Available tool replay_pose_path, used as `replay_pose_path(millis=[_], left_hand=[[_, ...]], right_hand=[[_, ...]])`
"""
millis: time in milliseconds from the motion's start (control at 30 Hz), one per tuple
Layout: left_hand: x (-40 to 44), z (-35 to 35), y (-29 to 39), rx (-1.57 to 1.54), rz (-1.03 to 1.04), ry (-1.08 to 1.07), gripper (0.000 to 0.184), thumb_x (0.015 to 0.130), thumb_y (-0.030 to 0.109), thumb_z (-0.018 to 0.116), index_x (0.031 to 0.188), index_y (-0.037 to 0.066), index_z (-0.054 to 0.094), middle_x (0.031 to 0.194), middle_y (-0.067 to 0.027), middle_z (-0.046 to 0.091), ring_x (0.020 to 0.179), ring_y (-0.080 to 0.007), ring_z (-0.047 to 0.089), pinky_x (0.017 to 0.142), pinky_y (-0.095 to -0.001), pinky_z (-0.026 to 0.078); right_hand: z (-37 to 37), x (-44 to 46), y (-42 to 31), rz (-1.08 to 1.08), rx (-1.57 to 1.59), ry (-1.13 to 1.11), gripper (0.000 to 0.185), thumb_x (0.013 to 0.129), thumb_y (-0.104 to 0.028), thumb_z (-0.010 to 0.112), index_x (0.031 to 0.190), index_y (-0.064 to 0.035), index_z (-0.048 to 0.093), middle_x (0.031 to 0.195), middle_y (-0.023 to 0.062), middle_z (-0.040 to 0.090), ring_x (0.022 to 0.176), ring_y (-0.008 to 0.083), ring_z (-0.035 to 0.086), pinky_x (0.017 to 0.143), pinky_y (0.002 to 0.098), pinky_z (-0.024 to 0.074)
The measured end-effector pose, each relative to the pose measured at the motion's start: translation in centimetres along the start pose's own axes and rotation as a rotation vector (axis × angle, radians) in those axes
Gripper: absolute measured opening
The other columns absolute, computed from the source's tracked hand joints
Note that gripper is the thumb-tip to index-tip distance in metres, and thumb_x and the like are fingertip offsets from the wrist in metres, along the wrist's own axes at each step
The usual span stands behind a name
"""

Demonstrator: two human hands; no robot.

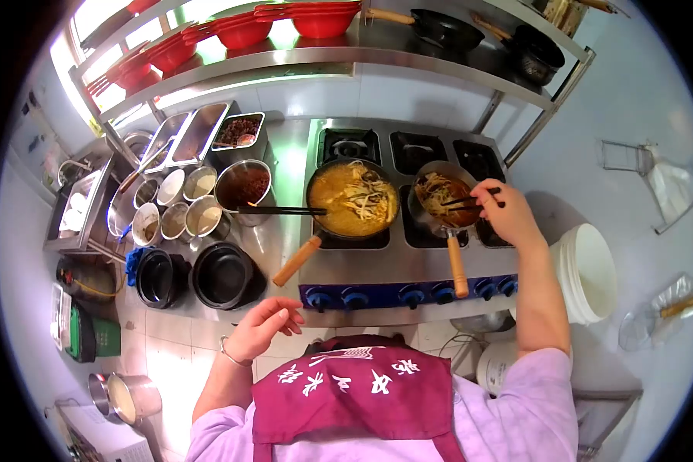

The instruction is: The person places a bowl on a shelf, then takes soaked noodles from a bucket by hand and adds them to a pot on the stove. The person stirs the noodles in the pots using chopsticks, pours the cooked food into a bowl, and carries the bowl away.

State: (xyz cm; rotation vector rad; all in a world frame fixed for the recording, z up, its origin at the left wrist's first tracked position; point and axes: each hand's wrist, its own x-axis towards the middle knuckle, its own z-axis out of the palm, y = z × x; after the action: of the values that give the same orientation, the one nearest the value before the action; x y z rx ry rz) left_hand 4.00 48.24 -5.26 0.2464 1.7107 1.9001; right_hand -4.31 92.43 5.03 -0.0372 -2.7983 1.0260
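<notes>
My right hand (507,212) is closed on dark chopsticks (467,203), whose tips reach into the noodles in the right pan (437,194). That pan sits on a burner, its wooden handle pointing toward me. A wider pan (350,202) on the left burner holds yellow broth with noodles and pale strips. Another pair of dark chopsticks (281,210) lies across its left rim and reaches over to a steel pot of red sauce (243,185). My left hand (268,323) hangs in front of the counter edge, fingers loosely bent and apart, holding nothing, below the left pan's wooden handle (296,262).
Two black pots (225,275) stand at the counter's front left, behind them several steel seasoning cups (175,219). A steel shelf (300,57) with red bowls (242,31) and black pans (445,29) spans above. White buckets (585,273) stand right of the stove.
</notes>
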Motion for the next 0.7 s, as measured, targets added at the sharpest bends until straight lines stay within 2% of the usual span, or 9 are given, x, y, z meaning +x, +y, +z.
replay_pose_path(millis=[167,267,333,400,467,533,600,667,700], left_hand=[[1.8,-4.7,0.1,0.041,0.084,0.298,0.018,0.092,0.013,0.046,0.101,0.001,0.056,0.066,0.0017,0.05,0.056,-0.0061,0.045,0.052,-0.02,0.035],[5.3,-7.7,-1.0,-0.001,0.203,0.388,0.031,0.088,0.012,0.057,0.116,0.003,0.047,0.075,0.0008,0.05,0.059,-0.0053,0.046,0.051,-0.0196,0.037],[7.9,-8.1,-0.9,0.054,0.25,0.451,0.037,0.087,0.013,0.06,0.119,0.004,0.045,0.077,0.001,0.05,0.06,-0.0051,0.046,0.051,-0.0191,0.037],[10.3,-8.2,-0.3,0.114,0.301,0.52,0.043,0.085,0.014,0.063,0.122,0.004,0.043,0.078,0.0013,0.05,0.061,-0.0048,0.045,0.051,-0.0186,0.037],[12.4,-8.6,0.4,0.112,0.242,0.583,0.05,0.083,0.016,0.067,0.125,0.004,0.043,0.08,0.0022,0.049,0.064,-0.0045,0.045,0.055,-0.0185,0.037],[13.7,-8.4,1.1,0.114,0.281,0.63,0.041,0.084,0.015,0.066,0.12,0.005,0.05,0.08,0.0039,0.051,0.066,-0.004,0.045,0.058,-0.0182,0.037],[14.0,-8.0,2.1,0.058,0.313,0.559,0.027,0.085,0.014,0.065,0.11,0.005,0.058,0.08,0.005,0.054,0.069,-0.0033,0.046,0.062,-0.0178,0.037],[13.6,-6.6,3.3,0.036,0.319,0.585,0.018,0.085,0.012,0.065,0.101,0.004,0.062,0.08,0.0048,0.057,0.072,-0.0028,0.048,0.062,-0.0173,0.037],[13.5,-6.2,3.4,0.098,0.367,0.565,0.018,0.085,0.012,0.065,0.101,0.003,0.062,0.081,0.0044,0.057,0.071,-0.0028,0.048,0.062,-0.0175,0.038]], right_hand=[[1.1,-2.6,-1.0,0.118,0.057,0.146,0.021,0.091,-0.023,0.056,0.094,-0.0039,0.063,0.076,0.0072,0.065,0.062,0.014,0.061,0.057,0.0257,0.0465],[4.4,-2.8,3.0,-0.029,-0.004,0.164,0.017,0.089,-0.019,0.057,0.095,-0.0042,0.064,0.083,0.0091,0.066,0.07,0.0206,0.063,0.062,0.0276,0.0483],[5.4,-3.4,3.6,0.025,0.055,0.189,0.015,0.087,-0.014,0.059,0.096,-0.0034,0.063,0.087,0.01,0.064,0.077,0.0238,0.063,0.066,0.0297,0.0488],[5.6,-4.1,3.6,-0.244,-0.023,0.128,0.015,0.083,-0.01,0.062,0.095,-0.0022,0.063,0.091,0.0106,0.061,0.084,0.0238,0.061,0.073,0.0315,0.0486],[5.3,-5.4,2.9,-0.281,-0.1,0.03,0.025,0.08,-0.008,0.064,0.104,-0.0037,0.061,0.101,0.0104,0.057,0.092,0.0246,0.058,0.077,0.0322,0.0474],[5.0,-6.4,1.5,-0.057,-0.126,-0.068,0.038,0.077,0.001,0.064,0.113,-0.0077,0.057,0.11,0.0093,0.054,0.087,0.0231,0.057,0.068,0.0281,0.0479],[3.7,-7.2,2.6,-0.114,-0.237,-0.021,0.047,0.076,0.004,0.062,0.12,-0.0113,0.053,0.115,0.009,0.049,0.084,0.0245,0.057,0.069,0.0292,0.0485],[1.5,-7.8,1.2,-0.111,-0.467,0.311,0.041,0.076,0.009,0.057,0.114,-0.0078,0.056,0.101,0.0085,0.054,0.082,0.0232,0.057,0.067,0.0283,0.0489],[0.9,-8.3,-0.3,-0.114,-0.463,0.308,0.041,0.076,0.009,0.057,0.114,-0.0078,0.056,0.101,0.0085,0.054,0.082,0.0232,0.057,0.067,0.0283,0.0489]])
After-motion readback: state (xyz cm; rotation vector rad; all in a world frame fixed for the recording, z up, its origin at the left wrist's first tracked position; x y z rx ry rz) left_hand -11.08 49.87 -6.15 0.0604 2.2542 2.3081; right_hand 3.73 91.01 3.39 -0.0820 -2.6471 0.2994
